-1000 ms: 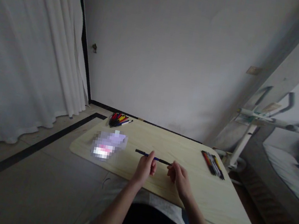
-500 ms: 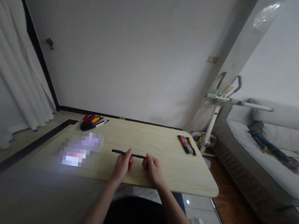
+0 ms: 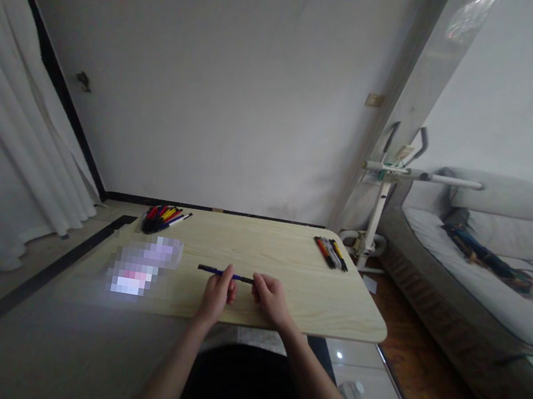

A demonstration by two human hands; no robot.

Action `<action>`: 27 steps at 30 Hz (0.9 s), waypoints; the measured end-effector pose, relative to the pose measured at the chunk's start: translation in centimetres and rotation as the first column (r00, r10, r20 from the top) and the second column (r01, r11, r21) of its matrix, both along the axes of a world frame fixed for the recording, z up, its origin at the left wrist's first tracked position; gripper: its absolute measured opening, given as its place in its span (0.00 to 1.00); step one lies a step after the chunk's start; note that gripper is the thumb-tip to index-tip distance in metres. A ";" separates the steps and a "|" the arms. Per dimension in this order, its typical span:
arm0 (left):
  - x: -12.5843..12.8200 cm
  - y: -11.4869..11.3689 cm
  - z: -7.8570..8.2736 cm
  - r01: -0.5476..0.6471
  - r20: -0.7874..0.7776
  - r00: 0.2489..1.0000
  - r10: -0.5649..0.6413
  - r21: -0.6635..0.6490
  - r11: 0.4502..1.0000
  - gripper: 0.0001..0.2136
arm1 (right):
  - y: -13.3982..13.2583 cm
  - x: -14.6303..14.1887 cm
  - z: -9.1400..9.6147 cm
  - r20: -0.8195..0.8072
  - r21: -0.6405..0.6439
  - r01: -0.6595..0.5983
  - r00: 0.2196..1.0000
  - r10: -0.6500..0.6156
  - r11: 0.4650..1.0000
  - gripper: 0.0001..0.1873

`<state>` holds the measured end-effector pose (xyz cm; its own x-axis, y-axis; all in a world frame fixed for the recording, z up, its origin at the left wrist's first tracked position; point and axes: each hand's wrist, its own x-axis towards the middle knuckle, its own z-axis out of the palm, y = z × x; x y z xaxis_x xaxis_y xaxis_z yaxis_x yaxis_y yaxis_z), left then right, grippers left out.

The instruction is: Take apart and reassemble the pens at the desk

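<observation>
Over the near middle of the light wooden table [image 3: 239, 242], a dark blue and black pen [image 3: 209, 269] lies roughly level between my hands. My left hand [image 3: 218, 293] is closed around its middle, thumb on top. At the pen's right end, my right hand [image 3: 270, 296] pinches the dark tip between thumb and fingers. Far to the left sits a bunch of pens [image 3: 162, 218] in red, yellow, black, blue and white. A smaller row of pens [image 3: 331, 254], orange, grey, yellow and black, lies at the far right of the table.
A pixelated bright patch [image 3: 145, 264] covers the table's left side. A white wall stands behind the table, with a white curtain [image 3: 16, 119] at left. White exercise equipment [image 3: 377, 210] and a grey sofa [image 3: 420, 251] stand at right. A clear bottle [image 3: 351, 392] is on the floor.
My right hand has shifted slightly left, nearer my left hand, along the pen. Both hands keep hold of it. The whole view has tilted a little.
</observation>
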<state>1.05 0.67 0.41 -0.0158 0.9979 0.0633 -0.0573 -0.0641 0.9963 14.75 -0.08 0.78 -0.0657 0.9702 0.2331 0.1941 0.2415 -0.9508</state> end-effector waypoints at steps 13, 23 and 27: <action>0.2 -0.5 0.7 -0.012 -0.015 1.000 0.012 -0.014 1.000 0.23 | -0.3 0.1 0.1 0.069 -0.003 0.027 0.997 -0.027 1.000 0.23; 0.1 -0.5 0.4 0.002 0.007 1.000 -0.002 -0.004 1.000 0.22 | -0.3 0.2 -0.1 0.082 0.014 0.016 0.996 -0.017 1.000 0.22; 0.2 -0.5 0.3 -0.005 0.011 1.000 0.005 -0.018 1.000 0.23 | -0.3 0.2 -0.1 0.088 0.017 0.010 0.996 -0.011 1.000 0.23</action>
<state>1.25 0.21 0.76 -0.0217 0.9987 0.0452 -0.0677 -0.0466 0.9966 14.93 -0.38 0.67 -0.0768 0.9669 0.2433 0.2797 0.2551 -0.9256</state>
